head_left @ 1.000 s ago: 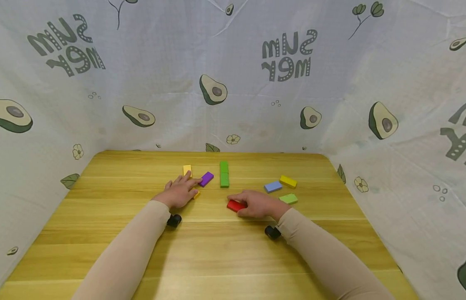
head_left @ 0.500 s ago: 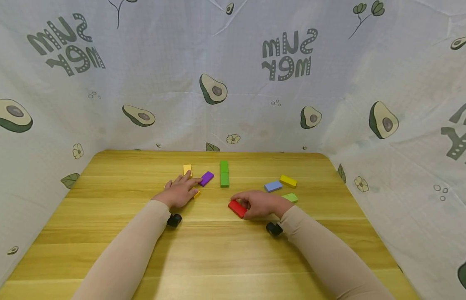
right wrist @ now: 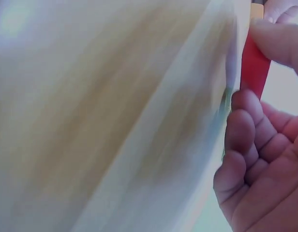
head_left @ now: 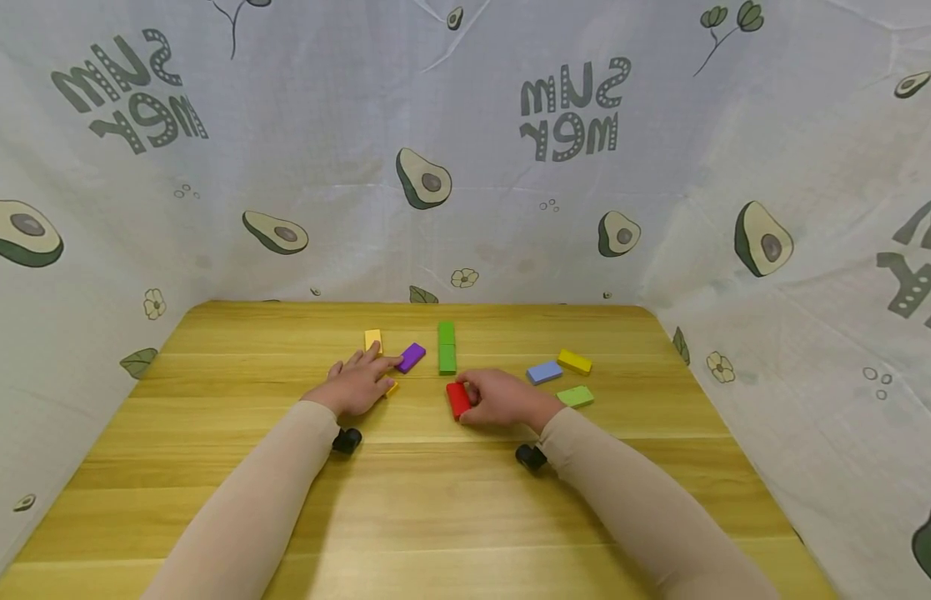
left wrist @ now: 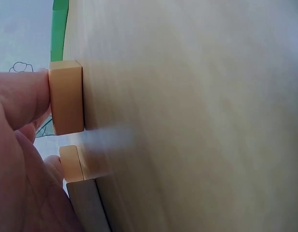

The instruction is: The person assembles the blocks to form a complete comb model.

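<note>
My right hand (head_left: 504, 398) pinches a red block (head_left: 457, 402) between thumb and fingers, just in front of the two green blocks (head_left: 447, 358) set end to end. In the right wrist view, the thumb and fingertips are at opposite ends of the red block (right wrist: 254, 72). My left hand (head_left: 356, 387) lies spread over several blocks. Its fingers reach a yellow-orange block (head_left: 372, 337) and a purple block (head_left: 412, 357). The left wrist view shows the thumb on an orange block (left wrist: 67, 99); a smaller-looking orange block (left wrist: 71, 163) and a greyish block (left wrist: 88, 205) lie by the palm.
Right of my right hand lie a blue block (head_left: 544, 372), a yellow block (head_left: 575, 362) and a light green block (head_left: 576, 397). The wooden table (head_left: 405, 517) meets a patterned cloth (head_left: 345, 242) at the back and sides.
My right hand has turned the red block from slanted to nearly upright in the view and brought it left and closer to the green blocks. The left hand has stayed put.
</note>
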